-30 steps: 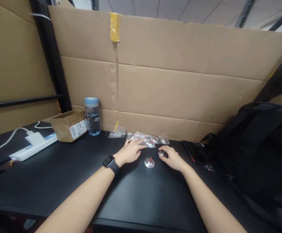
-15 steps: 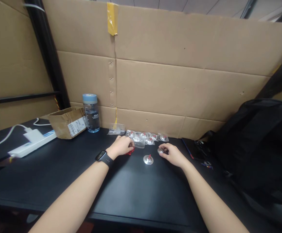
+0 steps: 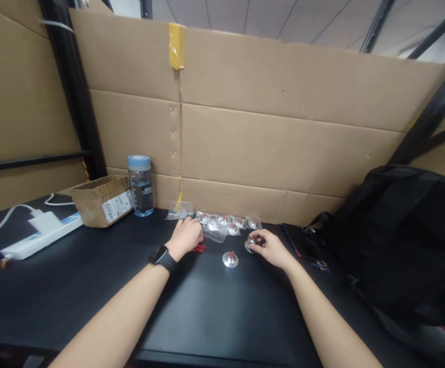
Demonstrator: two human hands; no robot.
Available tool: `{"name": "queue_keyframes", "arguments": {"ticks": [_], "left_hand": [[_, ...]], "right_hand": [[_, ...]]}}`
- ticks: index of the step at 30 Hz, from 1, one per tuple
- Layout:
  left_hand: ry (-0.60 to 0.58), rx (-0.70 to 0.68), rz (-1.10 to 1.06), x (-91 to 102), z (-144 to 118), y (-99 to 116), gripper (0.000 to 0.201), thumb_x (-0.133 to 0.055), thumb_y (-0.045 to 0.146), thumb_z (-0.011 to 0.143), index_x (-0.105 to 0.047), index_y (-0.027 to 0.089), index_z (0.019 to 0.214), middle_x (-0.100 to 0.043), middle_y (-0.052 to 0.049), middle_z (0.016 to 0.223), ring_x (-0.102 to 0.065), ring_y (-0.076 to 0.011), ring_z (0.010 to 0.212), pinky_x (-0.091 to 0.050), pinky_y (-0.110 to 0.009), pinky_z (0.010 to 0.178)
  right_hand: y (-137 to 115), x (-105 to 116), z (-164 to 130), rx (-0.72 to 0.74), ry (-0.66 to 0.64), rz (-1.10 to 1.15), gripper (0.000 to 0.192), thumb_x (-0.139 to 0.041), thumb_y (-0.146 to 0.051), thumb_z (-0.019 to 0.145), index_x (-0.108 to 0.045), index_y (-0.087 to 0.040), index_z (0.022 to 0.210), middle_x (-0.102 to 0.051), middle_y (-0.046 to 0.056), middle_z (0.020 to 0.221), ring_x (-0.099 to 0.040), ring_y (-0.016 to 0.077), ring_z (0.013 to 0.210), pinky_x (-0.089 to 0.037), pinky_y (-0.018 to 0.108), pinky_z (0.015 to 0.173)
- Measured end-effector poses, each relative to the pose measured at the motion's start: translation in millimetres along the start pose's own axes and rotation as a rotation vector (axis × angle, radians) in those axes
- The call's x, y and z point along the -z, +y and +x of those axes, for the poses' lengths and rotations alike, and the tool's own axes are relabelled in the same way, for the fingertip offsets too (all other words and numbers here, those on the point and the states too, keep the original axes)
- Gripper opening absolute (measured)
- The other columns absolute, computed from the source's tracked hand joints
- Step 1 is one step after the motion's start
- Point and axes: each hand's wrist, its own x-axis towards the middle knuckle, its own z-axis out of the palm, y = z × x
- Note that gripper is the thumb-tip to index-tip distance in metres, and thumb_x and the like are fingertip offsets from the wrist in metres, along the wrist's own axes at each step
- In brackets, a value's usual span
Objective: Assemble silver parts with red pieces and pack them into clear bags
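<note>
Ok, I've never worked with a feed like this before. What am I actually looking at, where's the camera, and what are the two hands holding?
There is no machine here: a person works with bare hands, and the one camera sits on their head, looking forward and down.

The left hand, with a black watch on its wrist, rests closed by a clear plastic bag and a bit of red cord. The right hand pinches a small silver disc.

Another silver disc with a red tip lies loose on the black table between the hands. Behind are bagged discs, a water bottle, a cardboard box, a white power strip and, at right, a black backpack.
</note>
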Motion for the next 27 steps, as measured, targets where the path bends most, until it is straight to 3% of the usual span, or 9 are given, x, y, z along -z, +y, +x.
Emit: {"name": "queue_keyframes", "arguments": {"ticks": [4,9,16,19,22,27], "left_hand": [[0.033,-0.02,0.021,-3.9,-1,-1,0.021,-0.056,0.023,0.09,-0.071,0.021,0.075,-0.071,-0.01,0.101,-0.061,-0.0283,0.101,-0.04,-0.04,0.089],[0.152,0.042,-0.083,1.8,3,0,0.028,-0.034,0.03,0.104,-0.06,0.02,0.106,-0.072,-0.01,0.105,-0.065,-0.0244,0.1,-0.04,-0.037,0.088],[0.286,-0.006,-0.415,9.8,-13,28,0.015,-0.055,0.033,0.096,-0.066,0.023,0.097,-0.075,-0.003,0.1,-0.068,-0.0199,0.098,-0.044,-0.032,0.091],[0.286,-0.01,-0.515,6.7,-40,41,0.018,-0.06,0.036,0.093,-0.071,0.024,0.102,-0.076,-0.003,0.097,-0.069,-0.0212,0.094,-0.047,-0.033,0.09],[0.291,0.01,-0.579,4.0,-84,46,0.018,-0.063,0.037,0.089,-0.076,0.026,0.098,-0.077,-0.004,0.099,-0.069,-0.0234,0.098,-0.048,-0.034,0.093],[0.255,0.115,-0.707,5.4,-161,46,0.025,-0.06,0.045,0.091,-0.079,0.03,0.093,-0.079,-0.001,0.102,-0.071,-0.0247,0.102,-0.051,-0.034,0.094]], "right_hand": [[6,-2,1,-0.003,0.035,0.036,0.027,-0.069,-0.025,0.078,-0.07,-0.022,0.105,-0.068,0.005,0.1,-0.065,0.0207,0.09,-0.051,0.035,0.083],[10,-5,2,0.024,0.138,0.082,0.024,-0.067,-0.023,0.077,-0.07,-0.021,0.101,-0.068,0.005,0.099,-0.065,0.0212,0.089,-0.052,0.037,0.087],[-7,-19,-5,0.02,0.274,0.1,0.026,-0.067,-0.024,0.074,-0.07,-0.021,0.1,-0.068,0.007,0.103,-0.067,0.0232,0.088,-0.056,0.038,0.08],[-14,-22,-8,0.034,0.358,0.125,0.028,-0.067,-0.03,0.074,-0.069,-0.021,0.1,-0.07,0.008,0.102,-0.067,0.0235,0.083,-0.057,0.037,0.073],[-24,-21,-16,0.024,0.436,0.161,0.029,-0.069,-0.035,0.073,-0.067,-0.021,0.098,-0.071,0.009,0.099,-0.068,0.0252,0.083,-0.058,0.038,0.07],[-60,-31,-53,-0.039,0.516,0.359,0.032,-0.069,-0.046,0.077,-0.065,-0.021,0.096,-0.072,0.011,0.098,-0.07,0.0274,0.086,-0.058,0.036,0.066]]}}
